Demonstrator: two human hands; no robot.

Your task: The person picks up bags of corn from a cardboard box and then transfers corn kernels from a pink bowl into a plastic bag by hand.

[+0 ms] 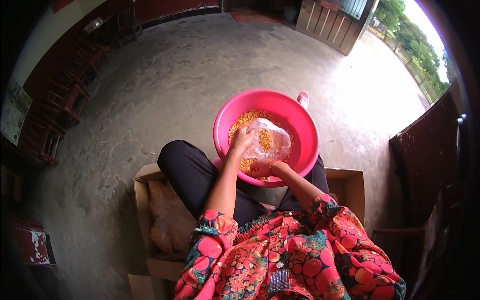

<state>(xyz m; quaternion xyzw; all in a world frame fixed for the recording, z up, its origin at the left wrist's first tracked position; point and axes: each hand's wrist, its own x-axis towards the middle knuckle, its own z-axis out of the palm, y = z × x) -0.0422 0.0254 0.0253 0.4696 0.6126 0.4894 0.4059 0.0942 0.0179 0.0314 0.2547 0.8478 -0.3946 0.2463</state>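
Note:
A round pink plastic basin [305, 138] rests at my lap and holds loose yellow-orange corn kernels [234, 129]. Inside it lies a clear plastic bag [281, 139] with its mouth spread wide and some kernels in it. My left hand [243, 138] grips the bag's rim on the left side. Lower in the basin, my right hand [261, 167], with a red bracelet at the wrist, is curled down at the kernels beside the bag's near edge; its fingertips are partly hidden, and what it holds cannot be told.
A cardboard box [142, 210] at my left contains filled clear plastic bags [168, 217]. Another open cardboard box [348, 191] stands at my right. Wooden chairs [71, 101] line the left wall. An open door [326, 24] stands at the far right of the concrete floor [168, 86].

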